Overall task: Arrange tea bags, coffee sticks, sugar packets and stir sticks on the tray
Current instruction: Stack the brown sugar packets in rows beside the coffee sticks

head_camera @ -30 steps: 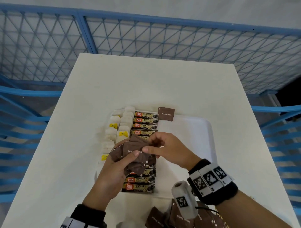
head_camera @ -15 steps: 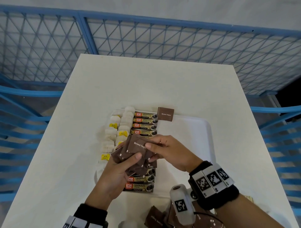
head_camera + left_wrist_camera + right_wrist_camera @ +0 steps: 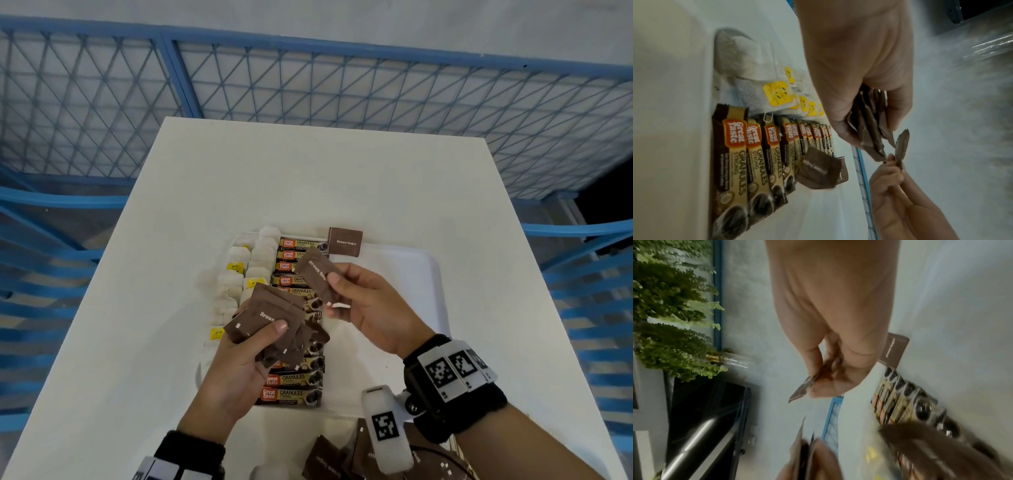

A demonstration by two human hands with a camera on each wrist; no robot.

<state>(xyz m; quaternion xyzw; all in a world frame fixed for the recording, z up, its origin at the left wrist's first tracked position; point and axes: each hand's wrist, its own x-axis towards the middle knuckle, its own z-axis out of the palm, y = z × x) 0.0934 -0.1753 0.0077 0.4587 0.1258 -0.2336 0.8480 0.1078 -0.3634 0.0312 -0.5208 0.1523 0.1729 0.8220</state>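
Note:
My left hand point(image 3: 260, 337) grips a fanned stack of brown sugar packets point(image 3: 274, 317) above the white tray point(image 3: 407, 274). My right hand point(image 3: 334, 291) pinches a single brown sugar packet point(image 3: 317, 274) by its near end, held above the coffee sticks. In the left wrist view that single packet point(image 3: 901, 147) stands edge-on beside the stack point(image 3: 871, 123). One brown sugar packet point(image 3: 345, 242) lies at the tray's far edge. A column of coffee sticks point(image 3: 296, 387) runs down the tray, with white tea bags point(image 3: 236, 274) with yellow tags to its left.
More brown sugar packets point(image 3: 325, 460) lie on the white table point(image 3: 325, 178) at the near edge, beside my right wrist camera. The tray's right half is bare. A blue mesh fence point(image 3: 342, 89) surrounds the table on the far and both sides.
My right hand has pulled one sugar packet off the stack in my left hand and lifted it up and to the right, away from the stack.

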